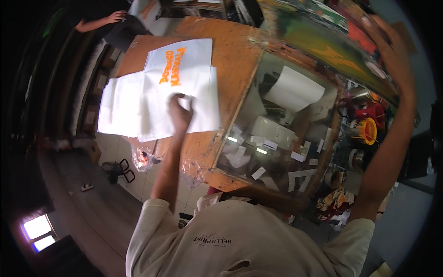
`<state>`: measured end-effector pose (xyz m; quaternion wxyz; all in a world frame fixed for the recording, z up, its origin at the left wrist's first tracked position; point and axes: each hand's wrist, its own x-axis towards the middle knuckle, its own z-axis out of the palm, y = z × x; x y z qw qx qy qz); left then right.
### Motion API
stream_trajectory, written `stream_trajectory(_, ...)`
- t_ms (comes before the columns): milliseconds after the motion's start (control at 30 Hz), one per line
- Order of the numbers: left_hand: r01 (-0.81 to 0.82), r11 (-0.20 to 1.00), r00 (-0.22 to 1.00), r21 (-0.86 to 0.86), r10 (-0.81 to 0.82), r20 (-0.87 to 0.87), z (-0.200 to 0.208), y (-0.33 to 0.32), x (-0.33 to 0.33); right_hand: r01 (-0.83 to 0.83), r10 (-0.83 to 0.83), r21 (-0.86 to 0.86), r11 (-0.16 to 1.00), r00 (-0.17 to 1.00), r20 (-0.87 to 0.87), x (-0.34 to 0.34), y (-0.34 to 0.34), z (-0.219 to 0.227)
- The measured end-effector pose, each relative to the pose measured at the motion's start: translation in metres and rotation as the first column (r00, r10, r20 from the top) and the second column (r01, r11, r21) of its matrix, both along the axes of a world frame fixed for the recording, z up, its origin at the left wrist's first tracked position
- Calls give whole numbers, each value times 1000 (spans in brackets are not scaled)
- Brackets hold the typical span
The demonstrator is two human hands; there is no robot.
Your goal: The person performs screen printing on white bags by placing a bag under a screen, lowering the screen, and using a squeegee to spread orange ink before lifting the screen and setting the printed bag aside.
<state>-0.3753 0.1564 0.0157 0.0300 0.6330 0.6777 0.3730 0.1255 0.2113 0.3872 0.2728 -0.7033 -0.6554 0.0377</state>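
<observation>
My left hand [179, 111] rests on a white sheet with orange print [184, 62], fingers curled around a fold near its lower edge. The sheet lies on an orange wooden table [233, 51], overlapping a stack of plain white sheets [122, 106] to its left. My right hand [390, 46] is raised high at the upper right and blurred. It grips the edge of a tilted, paint-stained printing screen frame [323, 41], which stands lifted above a glass panel [281, 129] set in the table.
Paint pots and a yellow-rimmed tub [368, 130] crowd the right side. Taped paper pieces lie on and under the glass. Clear plastic bags [144, 159] hang off the table's near edge. Another person's arm [99, 21] shows at the top left. A tiled floor lies below.
</observation>
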Motion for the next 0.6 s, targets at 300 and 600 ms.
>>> stream_trajectory(300,26,916,998,-401,-3,58,-25,-73,57,-56,49,-94,994,996,-74,20,-3,-10)
stream_trajectory(600,240,721,970,-650,-195,142,8,-77,141,-141,134,40,989,980,149,-24,-26,-1)
